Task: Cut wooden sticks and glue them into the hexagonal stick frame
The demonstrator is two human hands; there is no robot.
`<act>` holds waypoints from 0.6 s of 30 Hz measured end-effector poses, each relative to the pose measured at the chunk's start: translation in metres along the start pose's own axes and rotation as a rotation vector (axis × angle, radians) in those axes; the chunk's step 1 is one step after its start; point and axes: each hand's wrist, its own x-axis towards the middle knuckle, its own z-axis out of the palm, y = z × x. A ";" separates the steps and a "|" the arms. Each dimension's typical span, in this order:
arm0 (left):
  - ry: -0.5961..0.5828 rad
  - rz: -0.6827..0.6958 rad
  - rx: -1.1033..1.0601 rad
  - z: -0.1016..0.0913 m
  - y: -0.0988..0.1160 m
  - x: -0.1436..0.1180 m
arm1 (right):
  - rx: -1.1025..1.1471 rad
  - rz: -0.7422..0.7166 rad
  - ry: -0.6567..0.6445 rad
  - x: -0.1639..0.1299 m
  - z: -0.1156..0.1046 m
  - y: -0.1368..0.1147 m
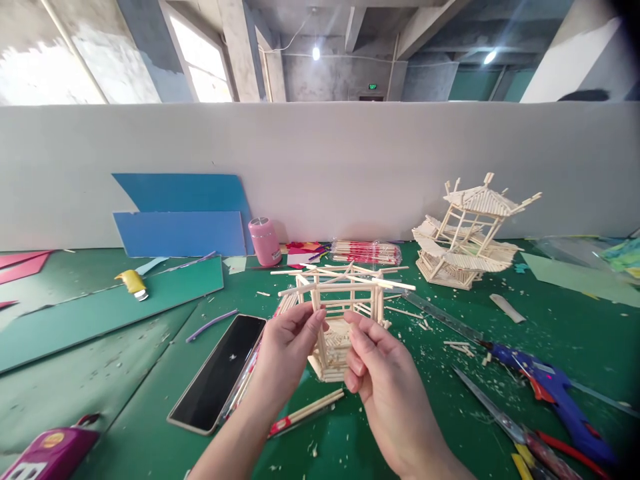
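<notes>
"Where is the small frame of wooden sticks (331, 357)?"

"On the green tabletop (430, 427), straight ahead, just beyond the hands. It stands upright on its stick base, with posts rising to a ring of beams and several loose-looking sticks jutting out across the top."

"And the left hand (293, 343)?"

"At the frame's near left post, thumb and forefinger together. The fingers cover the spot, so I can't tell whether they pinch the post or something thin beside it."

"The right hand (383, 373)?"

"In front of the frame's right half, thumb and forefinger tips together, the other fingers curled in. I can't make out anything between them."

"What lies around?"

"A smartphone (220, 373) with a dark screen is left of the left forearm, and a few sticks with a red wrapper (306, 412) lie between the forearms. On the right are a blue glue gun (550, 390) and, nearer, scissors (495, 403). Farther back stand a pink canister (265, 241) and, well to the right, a roofed stick pavilion (455, 257); between them lies a plastic-wrapped bundle of sticks (367, 252)."
</notes>
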 end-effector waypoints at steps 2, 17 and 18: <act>0.014 -0.003 -0.010 0.001 0.000 0.000 | 0.036 0.030 -0.024 0.005 0.007 -0.001; -0.007 0.076 -0.002 0.009 0.007 -0.006 | 0.043 -0.034 -0.055 0.024 0.022 0.007; -0.004 0.083 0.004 0.010 0.007 -0.007 | 0.031 -0.044 -0.058 0.024 0.022 0.008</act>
